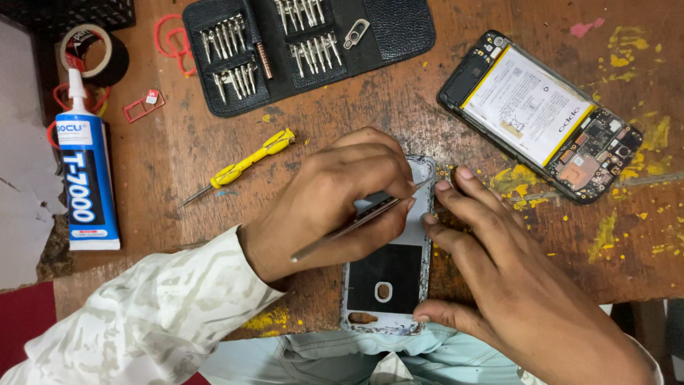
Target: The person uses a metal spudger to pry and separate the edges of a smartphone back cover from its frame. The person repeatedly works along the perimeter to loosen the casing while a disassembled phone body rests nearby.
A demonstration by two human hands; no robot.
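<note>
A white phone back cover (392, 281) lies inside-up at the near edge of a worn wooden table (399, 107). My left hand (335, 196) rests over its upper half and grips thin metal tweezers (356, 222), their tip at the cover's right rim. My right hand (509, 274) steadies the cover from the right, fingers pressed along its side and thumb at the lower corner.
An opened phone (541, 114) with exposed battery and circuit board lies at the back right. A black case of screwdriver bits (299, 46) sits at the back. A yellow screwdriver (239, 167), a glue tube (84, 178) and tape rolls (89, 50) lie to the left.
</note>
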